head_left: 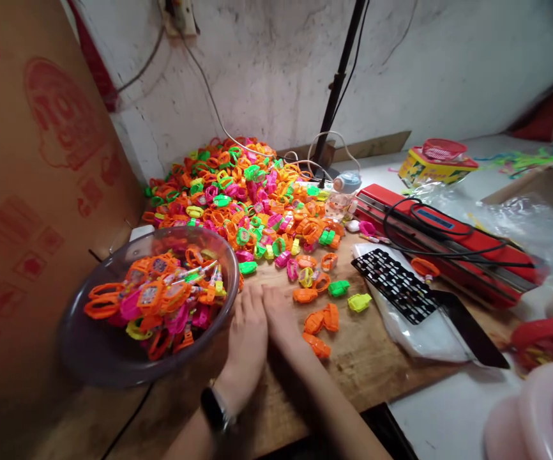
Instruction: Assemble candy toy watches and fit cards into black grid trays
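Note:
Side by side on the wooden board, my two hands meet near the middle of the view. My left hand [248, 322], with a dark watch [214, 409] on its wrist, lies with fingers stretched forward beside the bowl's rim. My right hand [278, 313] is edge-on against it, its fingers only partly visible and seemingly straight. Neither shows anything held. Just right of them are loose orange toy watches [322, 319], a green toy watch [338, 288] and a yellow one [359, 302]. The purple bowl [99, 364] at left contains many toy watches [161, 291], some with colourful sticks among them.
A large heap of toy watches [238, 191] rests against the wall. To the right lie a black patterned sheet [396, 284] on white plastic, a red sealer-like machine [430, 223] with a black cable, and a yellow box [434, 167]. A cardboard box [41, 191] stands left; pink tubs [535, 409] stand lower right.

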Demonstrator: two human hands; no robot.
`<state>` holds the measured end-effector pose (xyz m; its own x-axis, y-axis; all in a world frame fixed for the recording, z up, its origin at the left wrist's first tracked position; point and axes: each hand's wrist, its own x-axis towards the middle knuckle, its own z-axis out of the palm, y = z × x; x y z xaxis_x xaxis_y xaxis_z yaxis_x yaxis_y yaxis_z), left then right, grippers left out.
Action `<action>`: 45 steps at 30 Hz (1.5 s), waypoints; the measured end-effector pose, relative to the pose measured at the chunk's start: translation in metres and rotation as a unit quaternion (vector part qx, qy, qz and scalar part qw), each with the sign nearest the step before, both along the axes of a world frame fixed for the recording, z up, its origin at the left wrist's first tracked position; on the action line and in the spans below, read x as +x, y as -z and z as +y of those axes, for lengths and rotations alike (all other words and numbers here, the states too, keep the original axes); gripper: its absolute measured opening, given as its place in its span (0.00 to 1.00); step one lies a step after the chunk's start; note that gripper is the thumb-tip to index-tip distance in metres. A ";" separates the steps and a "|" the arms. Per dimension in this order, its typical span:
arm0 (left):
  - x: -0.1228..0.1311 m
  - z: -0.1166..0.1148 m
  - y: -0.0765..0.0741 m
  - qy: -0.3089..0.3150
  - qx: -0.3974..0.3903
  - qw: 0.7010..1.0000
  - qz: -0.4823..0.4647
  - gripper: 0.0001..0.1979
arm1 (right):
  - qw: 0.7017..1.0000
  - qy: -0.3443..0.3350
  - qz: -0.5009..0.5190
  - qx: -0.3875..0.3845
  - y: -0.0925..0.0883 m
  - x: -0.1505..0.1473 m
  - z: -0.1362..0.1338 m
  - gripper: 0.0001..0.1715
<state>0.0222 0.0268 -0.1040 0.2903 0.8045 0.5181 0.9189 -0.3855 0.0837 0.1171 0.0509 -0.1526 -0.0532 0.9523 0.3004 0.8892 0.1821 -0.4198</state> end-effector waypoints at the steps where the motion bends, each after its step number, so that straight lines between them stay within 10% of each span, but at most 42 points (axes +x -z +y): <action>1: 0.007 0.009 0.012 -0.044 -0.043 0.998 -0.018 0.26 | 1.000 0.018 0.024 0.005 -0.001 0.010 -0.006 0.21; 12: 0.007 0.068 0.037 0.050 -0.209 0.913 -0.346 0.18 | 0.938 -0.066 0.338 0.043 -0.017 0.045 -0.047 0.14; 17: 0.013 0.043 0.013 0.105 -0.295 0.843 -0.437 0.20 | 0.891 -0.013 0.454 0.011 -0.043 0.057 -0.044 0.15; 22: 0.014 0.014 -0.023 0.154 -0.373 0.726 -0.557 0.21 | 0.927 0.016 0.366 0.080 -0.068 0.069 -0.049 0.15; 34: 0.007 -0.003 -0.049 0.151 -0.313 0.826 -0.444 0.21 | 0.980 -0.039 0.112 0.161 -0.091 0.067 -0.062 0.17; 45: -0.002 -0.010 -0.051 0.111 -0.335 0.812 -0.464 0.18 | 0.951 -0.064 -0.174 0.247 -0.096 0.062 -0.067 0.13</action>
<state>0.0206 0.0166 -0.0527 0.2013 0.9774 0.0647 0.2535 -0.1157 0.9604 0.1787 -0.0156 -0.0568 -0.3374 0.6789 0.6522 0.9159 0.3968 0.0607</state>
